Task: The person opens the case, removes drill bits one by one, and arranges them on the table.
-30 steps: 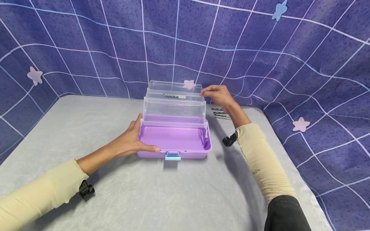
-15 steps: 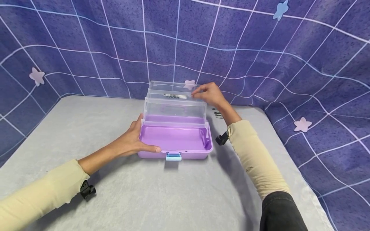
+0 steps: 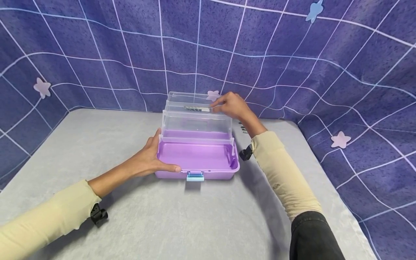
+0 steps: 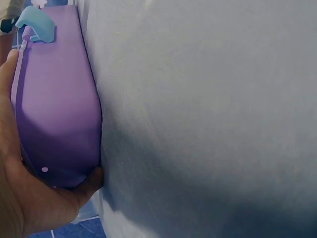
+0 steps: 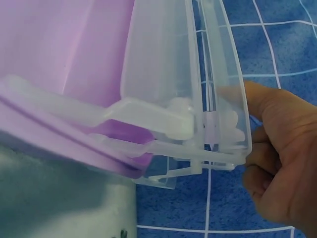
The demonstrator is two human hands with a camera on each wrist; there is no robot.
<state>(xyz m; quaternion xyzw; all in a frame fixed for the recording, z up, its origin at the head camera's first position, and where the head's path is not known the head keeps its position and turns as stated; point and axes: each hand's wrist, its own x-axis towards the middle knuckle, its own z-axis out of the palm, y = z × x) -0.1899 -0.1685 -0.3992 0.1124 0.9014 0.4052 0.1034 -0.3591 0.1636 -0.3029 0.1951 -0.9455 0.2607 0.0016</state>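
A purple toolbox (image 3: 214,175) stands with its clear tiered trays (image 3: 198,124) raised at the back. My left hand (image 3: 150,159) grips its front left corner, thumb along the front rim and fingers round the side. Several drill bits (image 3: 196,108) lie together in an upper tray. My right hand (image 3: 231,105) reaches over that tray from the right, index finger and thumb right at the shank ends of the bits; I cannot tell whether they pinch one. In the right wrist view, the index finger passes behind the clear tray wall (image 5: 233,74).
More drill bits (image 3: 243,128) lie on the grey table (image 3: 208,220) behind the right forearm, which partly hides them. A light blue latch (image 3: 195,176) hangs at the toolbox front. A blue gridded cloth (image 3: 130,43) with stars rises behind and at both sides.
My right hand has moved left from the tray's right end to the drill bits in it. The forearm covers more of the bits on the table. My left hand keeps its grip.
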